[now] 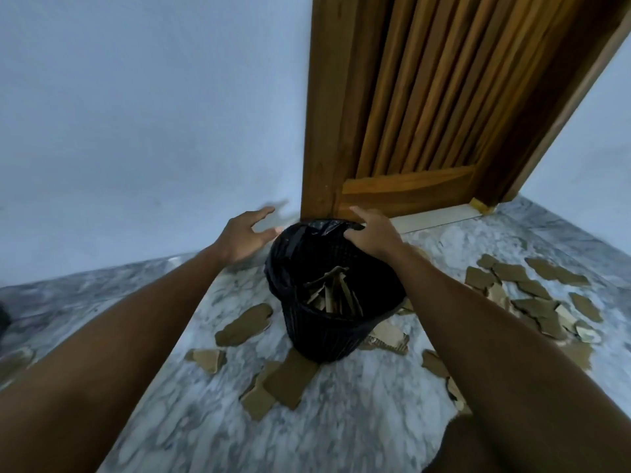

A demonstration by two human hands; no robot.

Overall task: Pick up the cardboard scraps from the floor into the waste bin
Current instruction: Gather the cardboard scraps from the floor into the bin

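The waste bin [327, 295], mid-frame, is steadied at its rim by the right hand [372, 233]; the left hand [242, 237] hovers spread, empty. Cardboard scraps [532, 295] at right probably must be gathered next.

No legible text

No writing, label, brand, number or sign can be read on anything shown.

We are in a room of a home. We see a brown wooden door [423, 107] in its frame, a plain pale wall [146, 114], a grey and white marble floor [341, 421], and a small bin [327, 295].
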